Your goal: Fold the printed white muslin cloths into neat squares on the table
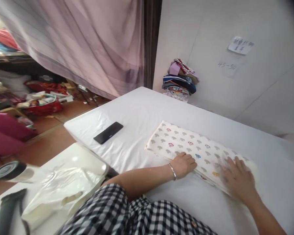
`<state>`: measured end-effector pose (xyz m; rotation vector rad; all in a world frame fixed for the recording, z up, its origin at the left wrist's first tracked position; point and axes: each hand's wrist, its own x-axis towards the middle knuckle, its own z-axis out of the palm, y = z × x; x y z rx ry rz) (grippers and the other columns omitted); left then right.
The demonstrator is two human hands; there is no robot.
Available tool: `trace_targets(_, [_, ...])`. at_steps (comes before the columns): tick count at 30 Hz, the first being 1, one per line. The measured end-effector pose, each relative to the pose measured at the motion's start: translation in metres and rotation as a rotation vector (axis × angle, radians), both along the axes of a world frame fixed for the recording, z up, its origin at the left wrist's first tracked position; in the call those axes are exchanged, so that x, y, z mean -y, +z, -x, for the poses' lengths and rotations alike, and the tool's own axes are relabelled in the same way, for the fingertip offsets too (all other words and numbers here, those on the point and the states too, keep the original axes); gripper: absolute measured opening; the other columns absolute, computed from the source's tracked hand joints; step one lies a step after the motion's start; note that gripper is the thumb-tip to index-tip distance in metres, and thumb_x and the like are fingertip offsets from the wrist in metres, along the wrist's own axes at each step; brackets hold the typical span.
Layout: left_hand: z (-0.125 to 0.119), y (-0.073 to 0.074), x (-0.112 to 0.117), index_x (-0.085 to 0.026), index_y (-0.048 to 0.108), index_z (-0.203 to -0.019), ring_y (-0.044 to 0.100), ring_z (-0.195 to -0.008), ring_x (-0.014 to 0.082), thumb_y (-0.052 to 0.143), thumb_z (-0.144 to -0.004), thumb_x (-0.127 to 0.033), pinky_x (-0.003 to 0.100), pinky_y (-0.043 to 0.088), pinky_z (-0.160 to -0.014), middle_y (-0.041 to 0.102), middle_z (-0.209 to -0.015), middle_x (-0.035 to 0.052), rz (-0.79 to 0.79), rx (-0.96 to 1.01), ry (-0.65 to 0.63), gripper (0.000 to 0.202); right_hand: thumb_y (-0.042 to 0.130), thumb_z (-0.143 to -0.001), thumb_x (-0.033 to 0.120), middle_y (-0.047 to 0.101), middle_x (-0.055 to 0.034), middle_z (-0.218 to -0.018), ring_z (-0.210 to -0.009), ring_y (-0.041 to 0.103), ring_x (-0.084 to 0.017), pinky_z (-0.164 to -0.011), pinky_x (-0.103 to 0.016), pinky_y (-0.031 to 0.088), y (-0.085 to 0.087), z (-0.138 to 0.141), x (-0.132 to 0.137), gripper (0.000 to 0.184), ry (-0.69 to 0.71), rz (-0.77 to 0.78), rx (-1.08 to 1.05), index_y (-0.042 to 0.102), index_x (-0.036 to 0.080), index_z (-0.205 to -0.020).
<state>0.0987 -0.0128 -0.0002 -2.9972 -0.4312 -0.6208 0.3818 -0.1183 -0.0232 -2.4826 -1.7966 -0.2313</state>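
Observation:
A folded cream cloth with a small mushroom print (186, 143) lies flat on the white table (142, 111). My left hand (185, 164), a bangle on its wrist, rests on the cloth's near edge with fingers curled down onto the fabric. My right hand (236, 178) lies flat on the cloth's right end, fingers spread and slightly blurred by motion. Neither hand holds anything up.
A black phone (108, 132) lies on the table's left part. A stack of folded clothes (180, 80) sits against the wall at the back. Clear plastic bags (63, 186) and a dark cylinder (7, 209) lie on a side surface at lower left. A pink curtain (88, 42) hangs behind.

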Motion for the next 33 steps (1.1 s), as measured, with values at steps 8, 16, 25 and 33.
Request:
trace_targets(8, [0.084, 0.010, -0.039, -0.020, 0.055, -0.104, 0.047, -0.100, 0.0170, 0.038, -0.086, -0.011, 0.033, 0.033, -0.086, 0.060, -0.102, 0.0060, 0.061, -0.067, 0.258, 0.026, 0.013, -0.084, 0.053, 0.026, -0.0088, -0.145, -0.133, 0.021, -0.026, -0.102, -0.052, 0.024, -0.016, 0.026, -0.005, 0.064, 0.056, 0.031, -0.042, 0.037, 0.022, -0.134])
trace_targets(16, [0.145, 0.006, -0.050, -0.021, 0.052, -0.115, 0.039, -0.120, 0.0196, 0.038, -0.080, -0.004, 0.044, 0.024, -0.103, 0.053, -0.126, 0.0033, 0.131, -0.058, 0.542, 0.041, 0.017, -0.084, 0.055, 0.023, -0.0076, -0.146, -0.134, 0.018, -0.026, -0.102, -0.055, 0.024, 0.000, 0.028, -0.012, 0.062, 0.065, 0.083, -0.102, 0.036, 0.025, -0.135])
trace_targets(25, [0.155, 0.005, -0.052, -0.025, 0.051, -0.121, 0.045, -0.117, 0.0195, 0.038, -0.073, 0.000, 0.041, 0.038, -0.095, 0.050, -0.131, 0.0019, 0.242, -0.011, 0.605, 0.055, 0.019, -0.086, 0.056, 0.015, -0.0027, -0.148, -0.135, 0.013, -0.024, -0.107, -0.051, 0.018, -0.012, 0.051, -0.010, 0.061, 0.178, 0.119, -0.104, 0.030, 0.027, -0.138])
trace_targets(33, [0.171, 0.021, -0.069, -0.029, 0.056, -0.117, 0.042, -0.122, 0.0153, 0.040, -0.063, -0.002, 0.031, 0.033, -0.103, 0.045, -0.134, -0.0065, 0.686, -0.021, 0.591, 0.063, 0.022, -0.087, 0.054, 0.013, -0.0013, -0.149, -0.135, 0.013, -0.026, -0.107, -0.051, 0.018, 0.009, 0.051, -0.018, 0.057, 0.215, 0.147, -0.205, 0.029, 0.030, -0.138])
